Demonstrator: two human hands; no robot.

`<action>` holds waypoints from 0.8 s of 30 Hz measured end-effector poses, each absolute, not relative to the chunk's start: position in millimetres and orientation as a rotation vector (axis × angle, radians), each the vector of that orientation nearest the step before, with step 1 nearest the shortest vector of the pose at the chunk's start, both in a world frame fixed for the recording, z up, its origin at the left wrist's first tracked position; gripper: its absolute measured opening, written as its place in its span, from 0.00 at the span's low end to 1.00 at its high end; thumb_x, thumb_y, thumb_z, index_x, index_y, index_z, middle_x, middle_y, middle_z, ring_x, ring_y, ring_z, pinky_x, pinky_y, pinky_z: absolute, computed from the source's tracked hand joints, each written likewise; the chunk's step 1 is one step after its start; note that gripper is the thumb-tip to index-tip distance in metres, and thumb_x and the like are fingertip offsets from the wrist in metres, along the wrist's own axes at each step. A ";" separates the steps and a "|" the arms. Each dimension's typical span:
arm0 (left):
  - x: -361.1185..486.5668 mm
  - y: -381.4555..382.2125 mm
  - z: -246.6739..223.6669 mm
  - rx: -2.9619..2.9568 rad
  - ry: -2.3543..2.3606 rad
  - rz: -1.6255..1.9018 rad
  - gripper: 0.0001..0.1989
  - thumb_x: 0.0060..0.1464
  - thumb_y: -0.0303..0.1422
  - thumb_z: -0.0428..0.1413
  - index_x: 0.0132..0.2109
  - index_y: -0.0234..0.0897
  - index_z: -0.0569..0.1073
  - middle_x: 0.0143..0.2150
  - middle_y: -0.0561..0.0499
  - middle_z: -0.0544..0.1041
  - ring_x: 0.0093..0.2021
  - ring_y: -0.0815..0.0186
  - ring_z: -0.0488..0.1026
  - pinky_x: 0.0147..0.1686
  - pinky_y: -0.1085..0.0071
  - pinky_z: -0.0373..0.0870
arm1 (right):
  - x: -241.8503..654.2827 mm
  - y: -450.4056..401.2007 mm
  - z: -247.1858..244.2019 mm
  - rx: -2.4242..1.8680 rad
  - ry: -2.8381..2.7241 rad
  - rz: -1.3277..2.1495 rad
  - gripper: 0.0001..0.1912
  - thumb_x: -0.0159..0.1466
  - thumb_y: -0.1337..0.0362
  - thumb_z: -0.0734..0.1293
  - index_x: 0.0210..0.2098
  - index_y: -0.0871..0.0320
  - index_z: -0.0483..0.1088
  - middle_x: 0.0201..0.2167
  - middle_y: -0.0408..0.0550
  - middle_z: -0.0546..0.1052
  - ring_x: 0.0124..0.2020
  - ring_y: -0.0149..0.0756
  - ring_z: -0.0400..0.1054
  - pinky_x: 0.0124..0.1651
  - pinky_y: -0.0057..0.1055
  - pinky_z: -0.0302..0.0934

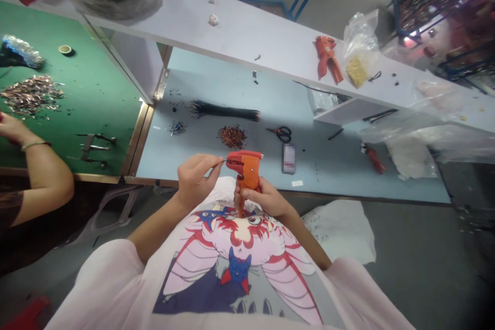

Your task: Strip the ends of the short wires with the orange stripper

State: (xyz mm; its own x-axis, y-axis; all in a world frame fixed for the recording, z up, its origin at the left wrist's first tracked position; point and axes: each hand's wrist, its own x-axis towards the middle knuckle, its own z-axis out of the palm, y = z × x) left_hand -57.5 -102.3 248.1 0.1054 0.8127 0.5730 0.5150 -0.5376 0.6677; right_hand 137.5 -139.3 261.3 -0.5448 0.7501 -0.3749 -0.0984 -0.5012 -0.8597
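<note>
No text can be read. The label on a packet at 1 o'clock from the right hand is blurred, and the print on the shirt at 9 o'clock is too small to tell.

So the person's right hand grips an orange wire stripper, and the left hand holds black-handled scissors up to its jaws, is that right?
Not quite: the head view shows the left hand pinching a thin wire up to the jaws, not scissors. The black-handled scissors lie on the pale blue bench. The right hand does grip the orange plastic wire stripper.
</note>
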 end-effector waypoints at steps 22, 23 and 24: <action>-56.0 -85.0 238.1 2.153 1.430 1.158 0.06 0.55 0.30 0.52 0.36 0.37 0.75 0.30 0.51 0.77 0.28 0.71 0.70 0.31 0.75 0.63 | 132.8 -123.5 243.0 -1.046 -1.016 2.071 0.14 0.62 0.57 0.64 0.26 0.60 0.63 0.18 0.41 0.68 0.20 0.29 0.65 0.25 0.28 0.62; -55.6 -83.7 236.8 2.154 1.444 1.141 0.07 0.55 0.30 0.52 0.36 0.37 0.75 0.30 0.51 0.77 0.28 0.71 0.70 0.31 0.75 0.62 | 132.1 -122.7 241.6 -1.046 -0.985 2.078 0.14 0.61 0.57 0.65 0.26 0.60 0.62 0.18 0.40 0.67 0.19 0.29 0.64 0.24 0.28 0.62; -55.3 -82.9 235.8 2.155 1.452 1.128 0.07 0.56 0.30 0.52 0.36 0.37 0.75 0.30 0.51 0.77 0.28 0.71 0.70 0.31 0.75 0.62 | 131.4 -122.5 240.4 -1.038 -0.959 2.088 0.14 0.60 0.57 0.65 0.25 0.59 0.61 0.17 0.39 0.66 0.18 0.28 0.63 0.23 0.28 0.62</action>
State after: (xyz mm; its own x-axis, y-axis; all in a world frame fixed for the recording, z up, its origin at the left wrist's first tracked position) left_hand -55.3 -82.9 235.8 0.1776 0.8826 0.4353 0.6401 -0.4396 0.6301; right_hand 131.4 -122.5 240.4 -0.5059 0.7656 -0.3973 -0.1974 -0.5511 -0.8107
